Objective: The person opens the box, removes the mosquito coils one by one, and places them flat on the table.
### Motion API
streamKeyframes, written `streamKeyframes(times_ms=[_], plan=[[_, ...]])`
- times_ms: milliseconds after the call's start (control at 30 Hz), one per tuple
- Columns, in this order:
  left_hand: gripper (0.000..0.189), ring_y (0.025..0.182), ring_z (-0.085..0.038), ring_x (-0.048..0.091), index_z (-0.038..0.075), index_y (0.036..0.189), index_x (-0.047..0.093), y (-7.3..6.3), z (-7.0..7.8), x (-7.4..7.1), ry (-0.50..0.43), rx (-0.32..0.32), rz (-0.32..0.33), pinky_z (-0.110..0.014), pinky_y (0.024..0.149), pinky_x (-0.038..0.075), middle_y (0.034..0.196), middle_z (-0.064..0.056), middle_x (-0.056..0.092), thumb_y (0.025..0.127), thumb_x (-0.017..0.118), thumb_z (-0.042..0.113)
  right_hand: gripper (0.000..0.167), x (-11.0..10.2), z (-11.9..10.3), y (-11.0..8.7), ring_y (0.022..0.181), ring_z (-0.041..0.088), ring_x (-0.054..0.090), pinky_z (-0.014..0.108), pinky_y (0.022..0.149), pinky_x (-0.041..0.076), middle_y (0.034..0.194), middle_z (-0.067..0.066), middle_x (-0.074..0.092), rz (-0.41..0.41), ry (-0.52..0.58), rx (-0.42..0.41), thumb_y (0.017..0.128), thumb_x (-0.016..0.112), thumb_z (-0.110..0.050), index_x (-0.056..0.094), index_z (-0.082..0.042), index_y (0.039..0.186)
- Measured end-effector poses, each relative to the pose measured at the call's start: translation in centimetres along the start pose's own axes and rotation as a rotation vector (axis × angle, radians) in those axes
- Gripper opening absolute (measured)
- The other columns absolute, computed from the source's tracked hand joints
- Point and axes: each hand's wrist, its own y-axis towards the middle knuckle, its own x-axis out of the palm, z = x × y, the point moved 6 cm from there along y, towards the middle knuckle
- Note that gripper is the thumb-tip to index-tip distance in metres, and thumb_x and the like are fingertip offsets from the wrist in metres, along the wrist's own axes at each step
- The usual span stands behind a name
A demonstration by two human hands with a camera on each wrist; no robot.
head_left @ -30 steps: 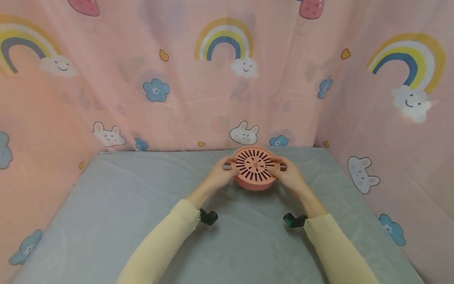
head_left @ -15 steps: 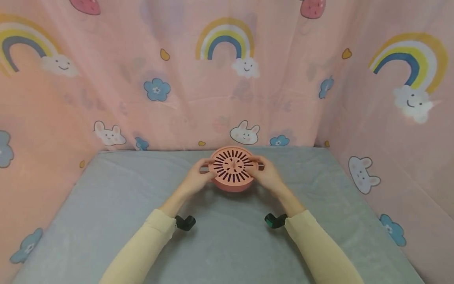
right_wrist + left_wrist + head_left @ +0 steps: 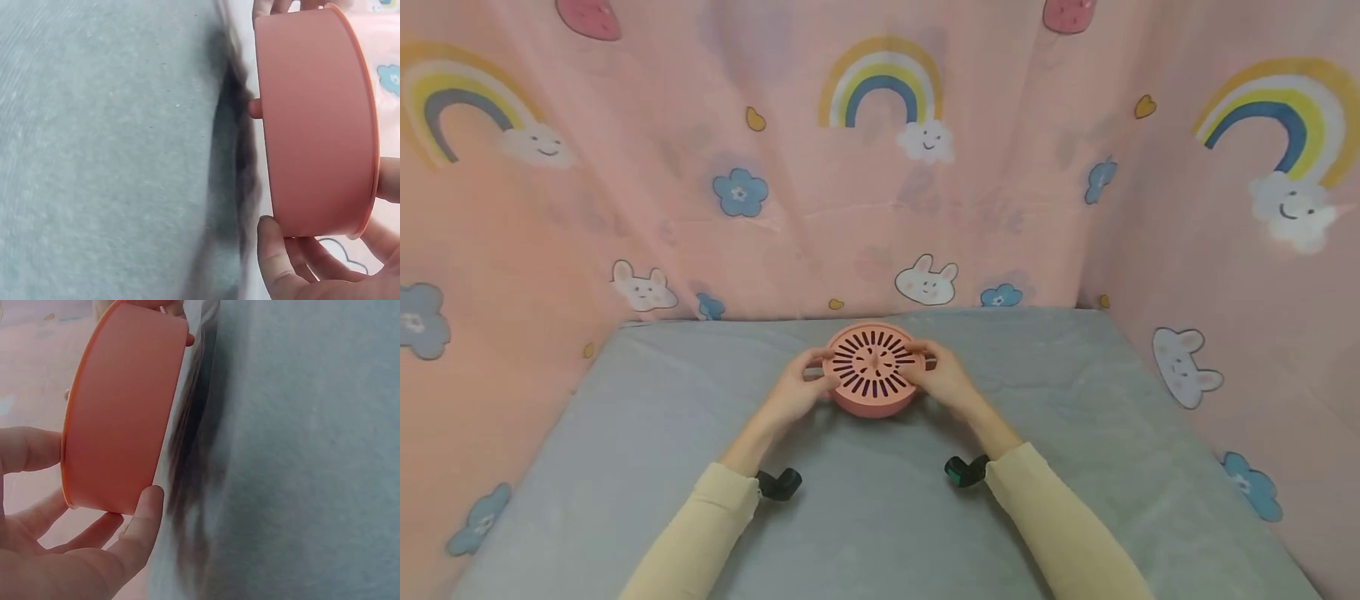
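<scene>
has a pink curtain [image 3: 820, 192] at the back and sides. reaches over a gray table [image 3: 880, 517] in cream sleeves [image 3: 692, 533]. holds a round pink box [image 3: 872, 362] just above the table, near the back. grips one side with the left hand [image 3: 793, 387], the other with the right hand [image 3: 947, 379]. wears black gadgets [image 3: 780, 484].

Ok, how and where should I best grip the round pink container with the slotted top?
I'd grip the round pink container at opposite points of its smooth side wall, coming from left and right: it's wide and shallow with a thin rim, so a two-sided hold should balance it.
</scene>
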Motion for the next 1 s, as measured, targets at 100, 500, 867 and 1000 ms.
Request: streamKeyframes(times_ms=[100,500,867,1000], plan=[[0.049,0.128,-0.036,0.056,0.010,0.144,0.053,0.2,-0.8,0.4,-0.024,-0.015,-0.010,-0.037,0.091,0.058,0.146,-0.019,0.045,0.097,0.067,0.012,0.049,0.0,0.5,0.1,0.110,0.031,0.055,0.027,0.075,0.055,0.141,0.024,0.047,-0.017,0.004,0.006,0.095,0.069,-0.009,0.054,0.000,0.142],[0.052,0.131,-0.036,0.052,0.012,0.149,0.045,0.0,-1.9,0.7,-0.052,-0.051,-0.047,-0.038,0.091,0.058,0.150,-0.019,0.038,0.100,0.061,0.011,0.051,0.3,0.7,0.1,0.110,0.032,0.059,0.038,0.083,0.059,0.137,0.023,0.052,-0.077,-0.051,0.021,0.095,0.070,-0.013,0.054,-0.003,0.143],[0.052,0.132,-0.036,0.050,0.012,0.150,0.044,0.0,-2.1,0.7,-0.069,-0.046,-0.054,-0.038,0.091,0.058,0.150,-0.020,0.038,0.101,0.062,0.013,0.046,-1.5,-1.5,-0.4,0.126,0.042,0.054,0.057,0.102,0.047,0.136,0.021,0.059,-0.008,-0.286,-0.089,0.099,0.066,-0.022,0.056,-0.001,0.139],[0.053,0.132,-0.036,0.051,0.011,0.150,0.044,-0.1,-2.1,0.7,-0.077,-0.043,-0.061,-0.039,0.093,0.057,0.150,-0.021,0.037,0.100,0.062,0.013,0.044,-1.4,-3.0,-0.7,0.122,0.038,0.058,0.053,0.100,0.050,0.133,0.019,0.061,0.031,-0.321,-0.129,0.100,0.066,-0.023,0.059,-0.002,0.137]])
